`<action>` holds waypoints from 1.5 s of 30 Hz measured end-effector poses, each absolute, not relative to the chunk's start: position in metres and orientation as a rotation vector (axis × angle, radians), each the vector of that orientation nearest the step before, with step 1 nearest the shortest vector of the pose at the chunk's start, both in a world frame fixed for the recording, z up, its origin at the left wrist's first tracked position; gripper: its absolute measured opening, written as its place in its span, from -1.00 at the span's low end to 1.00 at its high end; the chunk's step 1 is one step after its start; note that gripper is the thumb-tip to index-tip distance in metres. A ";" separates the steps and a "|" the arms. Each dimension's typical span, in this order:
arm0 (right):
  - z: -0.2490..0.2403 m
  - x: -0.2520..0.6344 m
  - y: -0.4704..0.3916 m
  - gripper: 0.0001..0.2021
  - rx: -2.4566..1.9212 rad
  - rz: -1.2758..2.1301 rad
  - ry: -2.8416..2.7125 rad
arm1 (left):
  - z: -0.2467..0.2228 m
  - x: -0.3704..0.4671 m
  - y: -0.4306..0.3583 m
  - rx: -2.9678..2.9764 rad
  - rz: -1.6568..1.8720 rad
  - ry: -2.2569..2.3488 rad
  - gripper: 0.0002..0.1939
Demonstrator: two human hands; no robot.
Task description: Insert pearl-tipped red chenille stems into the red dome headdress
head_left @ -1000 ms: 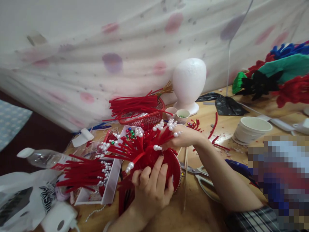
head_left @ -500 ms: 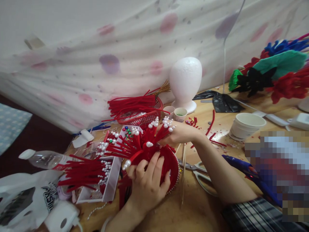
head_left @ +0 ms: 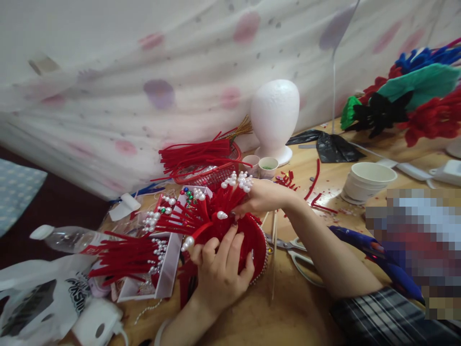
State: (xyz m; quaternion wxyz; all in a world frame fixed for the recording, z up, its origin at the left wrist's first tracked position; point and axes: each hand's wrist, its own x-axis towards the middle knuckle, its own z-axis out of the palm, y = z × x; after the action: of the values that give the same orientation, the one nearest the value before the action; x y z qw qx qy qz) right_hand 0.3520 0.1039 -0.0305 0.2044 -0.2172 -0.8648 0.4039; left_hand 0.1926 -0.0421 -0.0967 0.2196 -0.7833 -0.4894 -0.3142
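My left hand [head_left: 224, 269] lies over a red fuzzy headpiece [head_left: 257, 257] edged with a string of small pearls, its fingers curled onto the red surface. From the headpiece, red pipe-cleaner stems with white pearl tips [head_left: 201, 218] fan out to the left. My right hand [head_left: 261, 196] reaches across from the right, fingers closed around a bunch of pearl-tipped red pipe cleaners [head_left: 239, 194] at the headpiece's upper part. The right fingertips are partly hidden behind the stems. Both hands nearly meet at the middle of the headpiece.
To the left are a white box [head_left: 168, 274] with more pearl-tipped stems and a plastic bottle [head_left: 68, 239]. Behind stand a red basket [head_left: 212, 175] and a white foam head [head_left: 275, 115]. Scissors [head_left: 300, 262], a blue glue gun [head_left: 360, 242] and a paper cup [head_left: 369, 185] lie right.
The pearl-tipped bunch in my right hand has tipped slightly to the left. My left hand keeps its place on the headpiece. The whole view has shifted a little.
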 end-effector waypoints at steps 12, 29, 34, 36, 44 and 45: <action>-0.031 0.351 0.102 -0.85 -0.551 1.215 -2.379 | -0.094 0.196 -0.041 -2.151 -0.882 -1.350 -0.77; -0.031 0.354 0.103 -0.76 -0.540 0.951 -2.429 | -0.092 0.195 -0.042 -2.161 -0.889 -1.374 -0.72; -0.030 0.350 0.100 -0.72 -0.595 0.914 -2.414 | -0.093 0.195 -0.042 -2.132 -0.874 -1.355 -0.72; -0.028 0.349 0.099 -0.74 -0.564 0.929 -2.410 | -0.093 0.195 -0.042 -2.132 -0.875 -1.346 -0.72; -0.028 0.347 0.098 -0.74 -0.566 0.904 -2.395 | -0.093 0.195 -0.042 -2.150 -0.851 -1.381 -0.72; -0.028 0.347 0.098 -0.74 -0.554 0.909 -2.397 | -0.093 0.195 -0.042 -2.144 -0.844 -1.385 -0.72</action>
State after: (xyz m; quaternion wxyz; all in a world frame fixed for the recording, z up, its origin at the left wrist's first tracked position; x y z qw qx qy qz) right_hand 0.3472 0.0981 -0.0285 0.2566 -0.2043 -0.8833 0.3349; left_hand 0.1949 -0.0418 -0.0929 0.2249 -0.7771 -0.5020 -0.3059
